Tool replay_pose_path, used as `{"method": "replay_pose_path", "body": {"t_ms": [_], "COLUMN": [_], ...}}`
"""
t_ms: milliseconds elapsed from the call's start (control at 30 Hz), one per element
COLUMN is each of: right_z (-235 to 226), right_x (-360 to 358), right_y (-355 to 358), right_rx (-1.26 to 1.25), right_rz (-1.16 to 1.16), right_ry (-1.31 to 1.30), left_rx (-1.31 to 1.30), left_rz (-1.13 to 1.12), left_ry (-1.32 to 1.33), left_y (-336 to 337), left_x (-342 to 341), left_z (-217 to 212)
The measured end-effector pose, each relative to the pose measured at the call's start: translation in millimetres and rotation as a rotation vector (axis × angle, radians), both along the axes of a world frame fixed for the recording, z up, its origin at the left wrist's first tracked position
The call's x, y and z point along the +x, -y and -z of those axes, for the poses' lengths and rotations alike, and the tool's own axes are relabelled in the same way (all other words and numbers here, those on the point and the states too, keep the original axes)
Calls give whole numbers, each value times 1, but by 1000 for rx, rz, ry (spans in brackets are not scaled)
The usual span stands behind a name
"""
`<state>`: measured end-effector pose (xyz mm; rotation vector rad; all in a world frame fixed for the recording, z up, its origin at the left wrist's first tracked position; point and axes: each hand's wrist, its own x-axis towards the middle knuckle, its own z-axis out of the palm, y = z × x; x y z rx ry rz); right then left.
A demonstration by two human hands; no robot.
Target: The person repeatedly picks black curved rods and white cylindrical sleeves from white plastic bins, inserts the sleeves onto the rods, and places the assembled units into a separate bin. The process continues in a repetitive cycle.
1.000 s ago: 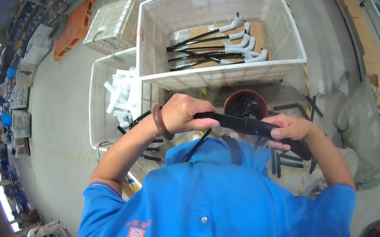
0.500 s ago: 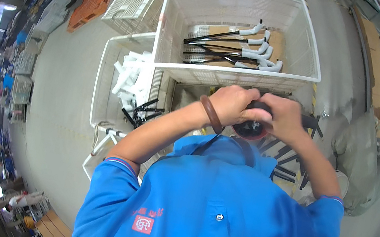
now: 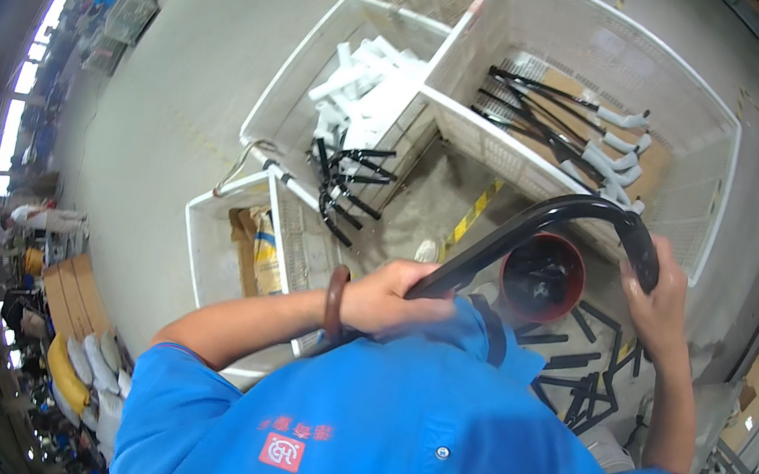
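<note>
The concrete floor (image 3: 172,89) spreads under everything I see. On it ahead of me stands a large white mesh crate (image 3: 698,100) with black rods that end in white bent fittings (image 3: 607,155) lying in its bottom. To its left is a lower white crate (image 3: 290,84) piled with white plastic pieces (image 3: 364,92), and black bent tubes (image 3: 349,181) hang over its near edge. Nearer me sits a smaller white bin (image 3: 204,252) holding a brown and yellow bag (image 3: 260,252). I hold a long black curved tube (image 3: 545,221) arched above a red bucket (image 3: 543,276). My left hand (image 3: 389,300) is closed around its lower end by my chest; my right hand (image 3: 657,301) grips its far bent end. Loose black tube pieces (image 3: 589,375) lie on the floor beside the bucket.
</note>
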<state>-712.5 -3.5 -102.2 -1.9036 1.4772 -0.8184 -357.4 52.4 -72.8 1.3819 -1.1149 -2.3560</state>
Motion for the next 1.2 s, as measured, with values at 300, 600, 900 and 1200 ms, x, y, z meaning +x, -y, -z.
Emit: {"method": "replay_pose_path", "body": {"t_ms": [300, 600, 900, 1200], "right_z": [-80, -14, 62, 402], "right_x": [96, 347, 469, 546], "right_y": [130, 102, 285, 416], "right_rx": [741, -129, -617, 101], "right_rz": [-992, -1394, -982, -763], "right_ry": [-22, -871, -520, -591], "left_rx": [-447, 93, 215, 307], "left_rz": [-84, -104, -663, -1409], "left_ry": [-89, -318, -150, 303], "left_y": [-12, 36, 77, 7], "left_x": [24, 146, 325, 377], "left_z": [29, 82, 163, 244]}}
